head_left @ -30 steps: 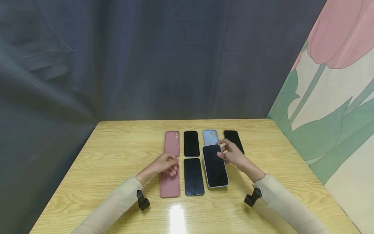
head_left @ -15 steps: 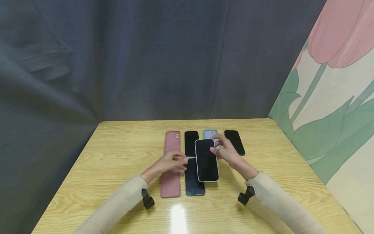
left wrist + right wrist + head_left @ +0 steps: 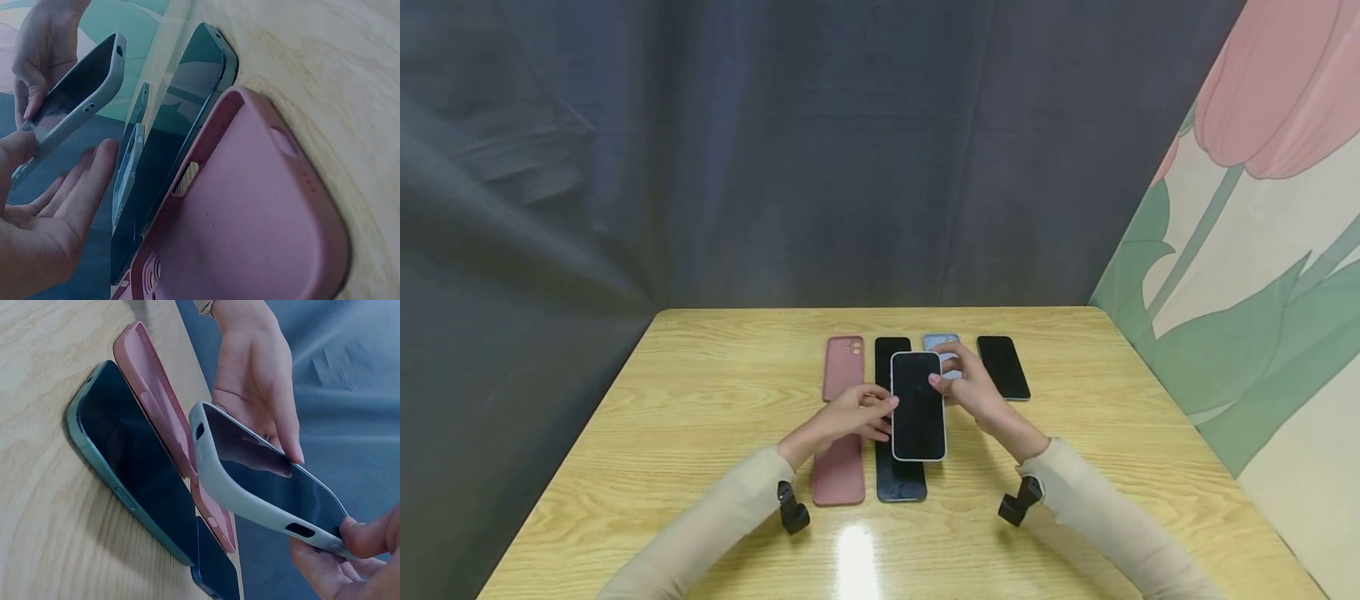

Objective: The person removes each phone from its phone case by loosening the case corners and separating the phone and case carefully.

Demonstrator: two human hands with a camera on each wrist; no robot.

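Observation:
A smartphone in a pale case (image 3: pixel 918 417) is raised over the table, screen up. My right hand (image 3: pixel 981 396) pinches its right edge, thumb on the screen side and fingers beneath. My left hand (image 3: pixel 853 412) is at its left edge; in the left wrist view the thumb meets the case rim while the other fingers (image 3: pixel 87 181) stretch out below, apart from it. Under the raised phone lies another dark phone (image 3: pixel 901 482). To its left is a pink phone case (image 3: pixel 838 479), seen hollow side up in the left wrist view (image 3: pixel 250 206).
Along the back of the wooden table (image 3: pixel 715 375) lie a second pink case (image 3: pixel 844 367), a black phone (image 3: pixel 891 343), a light blue case (image 3: pixel 940 341) and another black phone (image 3: pixel 1003 367). A dark curtain (image 3: pixel 850 167) hangs behind the table.
My right hand has carried the cased phone leftward, from over the right side to above the dark phone. My left hand has moved right, from the near pink case to the cased phone's edge.

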